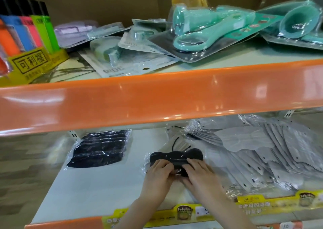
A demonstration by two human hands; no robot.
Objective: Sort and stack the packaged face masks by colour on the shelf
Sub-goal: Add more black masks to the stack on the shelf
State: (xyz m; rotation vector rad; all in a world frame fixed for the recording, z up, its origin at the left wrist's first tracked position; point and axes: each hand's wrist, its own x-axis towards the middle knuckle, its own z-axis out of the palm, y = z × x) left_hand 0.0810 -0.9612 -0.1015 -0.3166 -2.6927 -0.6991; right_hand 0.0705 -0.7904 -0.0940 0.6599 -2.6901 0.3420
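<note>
Hands meet on a packaged black mask [175,156] at mid-shelf: left hand [160,170] and right hand [197,171] are curled round its near edge. Its long axis runs left-right; the black stack [100,149] lies leftward, nearer the left hand, grey masks [262,146] rightward.

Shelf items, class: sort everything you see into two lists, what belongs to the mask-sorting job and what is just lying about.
Belongs to the job:
black mask packet, gripped by left hand and right hand
stack of black masks
pile of grey masks

Just lying about:
lighters
teal scissors
tape packs
</note>
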